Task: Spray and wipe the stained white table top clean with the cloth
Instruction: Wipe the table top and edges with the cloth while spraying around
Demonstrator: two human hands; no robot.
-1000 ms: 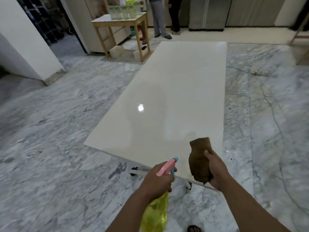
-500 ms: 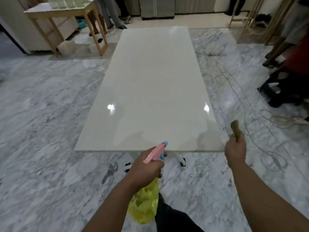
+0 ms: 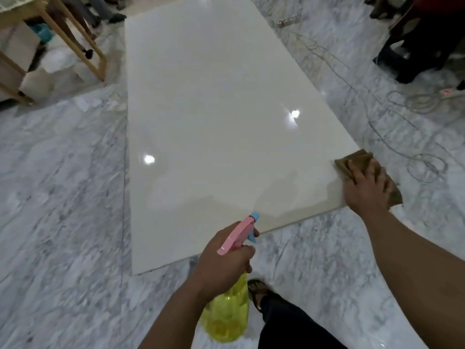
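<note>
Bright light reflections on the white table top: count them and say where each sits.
2. One reflection lies near the left edge of the white table top; the other reflection lies toward the right edge, farther from the person. None looks hidden.

Grey marble floor [image 3: 63, 197]; wooden side table [image 3: 75, 39] far-left; cables [image 3: 415, 157] right.

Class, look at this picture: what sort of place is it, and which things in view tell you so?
Probably a large indoor room in a home: marble floor, a wooden side table, and loose cables running to a power strip.
</note>
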